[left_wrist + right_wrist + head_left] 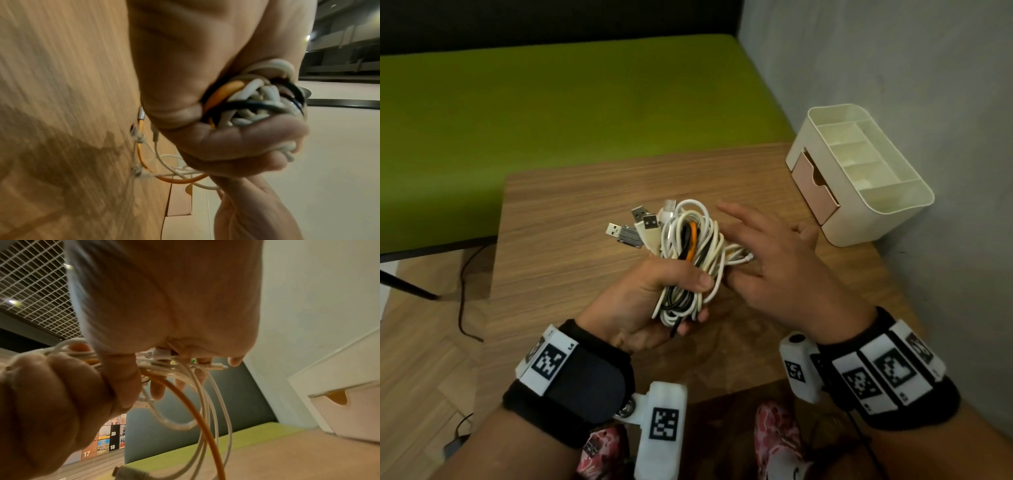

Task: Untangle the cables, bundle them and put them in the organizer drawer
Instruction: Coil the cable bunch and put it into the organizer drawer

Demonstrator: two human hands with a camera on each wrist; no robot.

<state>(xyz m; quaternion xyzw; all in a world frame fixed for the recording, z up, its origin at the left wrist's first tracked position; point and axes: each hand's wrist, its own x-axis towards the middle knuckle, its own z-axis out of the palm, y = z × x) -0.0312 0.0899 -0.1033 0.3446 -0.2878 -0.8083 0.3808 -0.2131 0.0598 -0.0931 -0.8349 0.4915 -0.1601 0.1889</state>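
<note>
A coiled bundle of white, black and orange cables (690, 250) stands upright above the wooden table (571, 219), several USB plugs (633, 226) sticking out to the left. My left hand (654, 294) grips the bundle's lower part, thumb across the front; the left wrist view shows the cable bundle (255, 100) squeezed in the left hand (226, 142). My right hand (763, 253) hovers to the right of the bundle with fingers spread and straight, its fingertips near the loose cable ends (739, 255). In the right wrist view cable loops (205, 410) hang below the right hand (164, 305).
A cream desk organizer (859, 171) with open top compartments stands at the table's far right by the grey wall, its pink drawer (815, 185) shut. A green bench (551, 113) lies beyond the table. A black cord (464, 291) trails on the floor at left.
</note>
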